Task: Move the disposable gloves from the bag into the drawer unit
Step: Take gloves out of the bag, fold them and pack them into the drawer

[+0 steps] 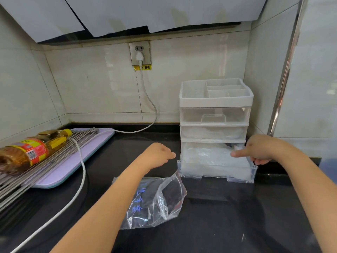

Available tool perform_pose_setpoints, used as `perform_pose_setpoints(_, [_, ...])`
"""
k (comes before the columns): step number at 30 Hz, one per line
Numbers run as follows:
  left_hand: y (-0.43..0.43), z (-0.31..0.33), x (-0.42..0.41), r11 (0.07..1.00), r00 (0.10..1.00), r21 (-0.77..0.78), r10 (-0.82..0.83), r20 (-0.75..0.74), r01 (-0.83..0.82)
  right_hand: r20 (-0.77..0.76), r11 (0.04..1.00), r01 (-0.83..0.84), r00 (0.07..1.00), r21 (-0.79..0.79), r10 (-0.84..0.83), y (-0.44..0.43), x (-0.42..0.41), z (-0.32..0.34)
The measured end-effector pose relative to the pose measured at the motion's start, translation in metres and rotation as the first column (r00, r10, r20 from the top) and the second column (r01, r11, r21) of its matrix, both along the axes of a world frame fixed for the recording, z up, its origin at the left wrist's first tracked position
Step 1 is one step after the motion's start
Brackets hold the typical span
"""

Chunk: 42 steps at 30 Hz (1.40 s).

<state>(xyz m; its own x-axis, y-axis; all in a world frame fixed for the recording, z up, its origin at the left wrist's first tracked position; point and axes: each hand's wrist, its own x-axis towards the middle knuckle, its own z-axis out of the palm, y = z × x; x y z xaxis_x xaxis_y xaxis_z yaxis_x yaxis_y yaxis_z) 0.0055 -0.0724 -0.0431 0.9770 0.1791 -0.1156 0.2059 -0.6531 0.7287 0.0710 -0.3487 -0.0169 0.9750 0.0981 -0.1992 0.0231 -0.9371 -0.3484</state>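
Low in the right-centre of the frame, the disposable gloves [211, 157] lie as a crumpled, cloudy-white mass of thin film inside the pulled-out bottom drawer [217, 173] of the clear plastic drawer unit [216, 114]. The right hand [259, 149] sits at the drawer's right edge, forefinger stretched over the gloves and the other fingers curled at the rim; whether it pinches any film cannot be told. The left hand [158, 152] hovers just left of the drawer, fingers loosely curled, holding nothing.

Below them, at lower centre, the clear plastic bag [155, 203] lies slack on the black tabletop [228, 216], printed with blue characters too blurred to read. At upper centre a wall socket [139, 52] carries a yellow sticker [143, 67] with Chinese warning text, only partly legible. From it a white cable [80, 156] loops down across the tabletop. At left, a cooking-oil bottle [27, 152] with a red-and-yellow label and barcode lies on a metal rack [54, 161] over a lilac board [73, 170].
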Motion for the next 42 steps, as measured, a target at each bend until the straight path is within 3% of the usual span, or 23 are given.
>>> perform_pose_setpoints(2, [-0.009,-0.012,-0.003,0.997,0.999,0.059,-0.053,-0.008,0.054,0.007,0.999,0.023,1.000,-0.024,-0.023,-0.008,-0.006,-0.007])
perform_pose_setpoints(8, [-0.030,-0.024,-0.003,0.979,0.979,0.020,-0.202,0.021,0.201,-0.066,0.997,0.060,0.996,0.042,-0.057,-0.023,-0.026,-0.036])
perform_pose_setpoints(20, [-0.034,-0.035,0.011,0.994,0.990,-0.002,-0.110,0.087,0.111,0.097,0.934,0.132,0.980,0.332,-0.173,-0.015,-0.029,-0.060])
perform_pose_setpoints(25, [-0.030,-0.043,0.020,0.999,0.996,-0.003,-0.037,0.086,0.038,0.140,0.842,0.131,0.962,0.523,-0.237,-0.021,-0.023,-0.078])
perform_pose_setpoints(27, [-0.030,-0.046,0.026,1.000,0.996,0.001,-0.013,0.085,0.013,0.231,0.888,0.160,0.932,0.432,-0.280,-0.018,-0.023,-0.082])
perform_pose_setpoints(30, [-0.032,-0.045,0.033,0.999,0.997,0.033,0.008,0.076,-0.011,0.430,0.959,0.281,0.862,0.036,-0.269,-0.004,-0.027,-0.077])
perform_pose_setpoints(32, [-0.033,-0.044,0.036,0.999,0.997,0.035,0.020,0.079,-0.023,0.508,0.964,0.258,0.840,-0.065,-0.191,0.006,-0.028,-0.077])
perform_pose_setpoints(37, [-0.031,-0.045,0.047,0.998,0.996,0.044,0.038,0.086,-0.042,0.527,0.989,-0.011,0.847,0.148,-0.069,0.011,-0.018,-0.102])
perform_pose_setpoints(42, [-0.027,-0.046,0.061,0.996,0.997,0.049,0.079,0.014,-0.080,0.559,0.989,-0.069,0.829,0.130,-0.015,0.009,-0.008,-0.110])
